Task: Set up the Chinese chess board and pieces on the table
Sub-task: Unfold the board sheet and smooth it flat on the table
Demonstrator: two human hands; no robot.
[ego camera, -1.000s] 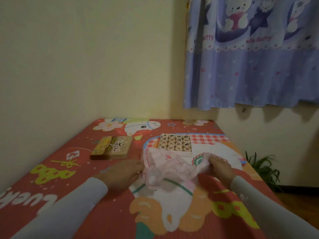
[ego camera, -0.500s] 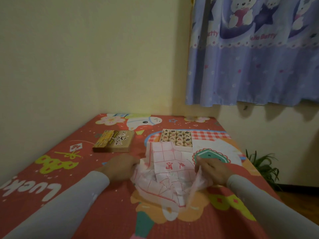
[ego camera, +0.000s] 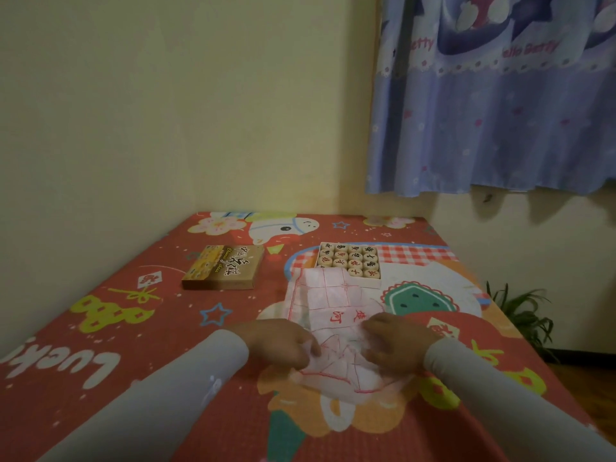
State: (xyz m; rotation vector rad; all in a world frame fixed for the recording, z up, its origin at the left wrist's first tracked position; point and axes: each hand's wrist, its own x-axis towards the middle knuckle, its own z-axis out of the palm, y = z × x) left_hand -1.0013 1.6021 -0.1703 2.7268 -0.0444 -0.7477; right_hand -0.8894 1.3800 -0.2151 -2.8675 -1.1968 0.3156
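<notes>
A thin white plastic board sheet (ego camera: 328, 303) with a red grid and red characters lies crumpled and half unfolded on the table (ego camera: 116, 328). My left hand (ego camera: 280, 341) pinches its near left folds, and my right hand (ego camera: 396, 341) grips the near right folds. Behind the sheet stands an open box tray (ego camera: 349, 261) full of round wooden chess pieces with red and black characters. The far edge of the sheet overlaps the tray's front left corner.
The box lid (ego camera: 224, 267), brown and yellow, lies to the left of the tray. A red cartoon-print cloth covers the table, which stands in a wall corner. A blue curtain (ego camera: 493, 105) hangs at the right, and a green plant (ego camera: 520, 315) grows beyond the table's right edge.
The sheet went from a crumpled bundle held between both hands to partly spread out flat toward the tray. Both hands moved closer together at its near end.
</notes>
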